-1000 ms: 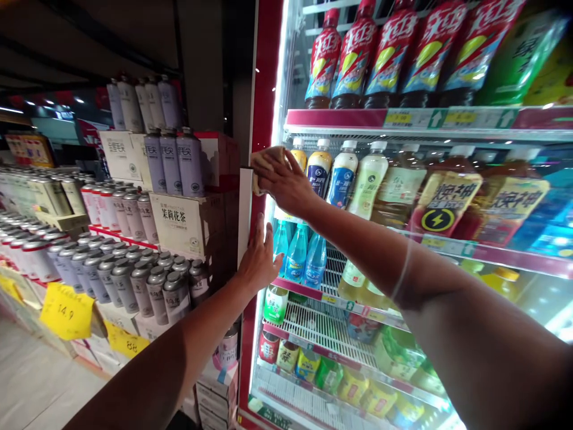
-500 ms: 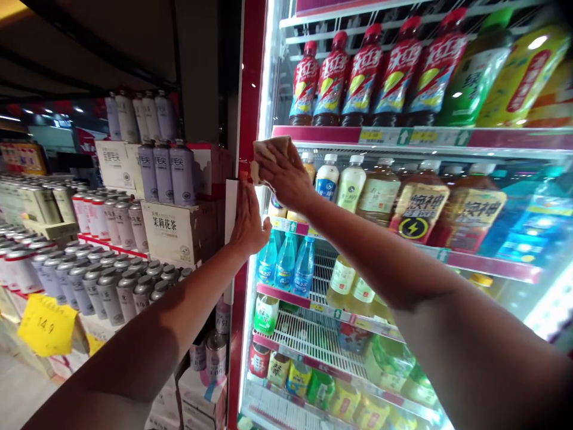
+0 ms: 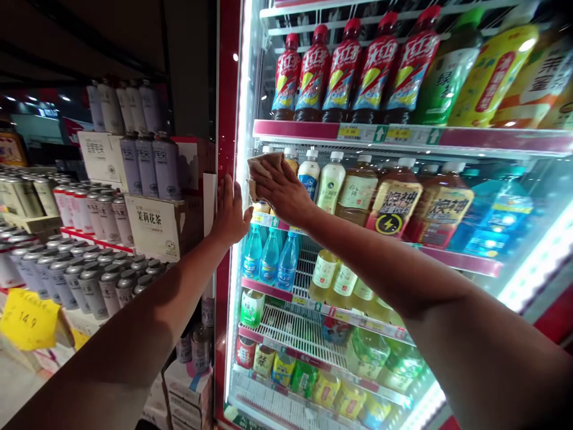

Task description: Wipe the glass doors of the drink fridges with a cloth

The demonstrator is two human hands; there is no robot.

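My right hand (image 3: 286,190) presses a folded beige cloth (image 3: 264,168) flat against the glass door of a lit drinks cooler, close to its left edge. The fingers lie spread over the cloth, which hides part of the bottles behind it. Just to the left and slightly lower, my left hand (image 3: 230,214) rests with its fingers extended against the cooler's red frame (image 3: 226,89), holding nothing. Through the glass, red-capped bottles (image 3: 311,74) stand on the upper shelf, above and to the right of the cloth. Small blue bottles (image 3: 269,257) stand below it.
Left of the cooler, stacked cartons (image 3: 152,227) and many silver-lidded cans (image 3: 92,280) fill a display. A yellow price sign (image 3: 29,319) hangs at its front. More bottles (image 3: 396,203) line the cooler's shelves to the right.
The right hand and cloth have slid a little down the glass. My left hand stays against the frame. The whole view has turned slightly right.
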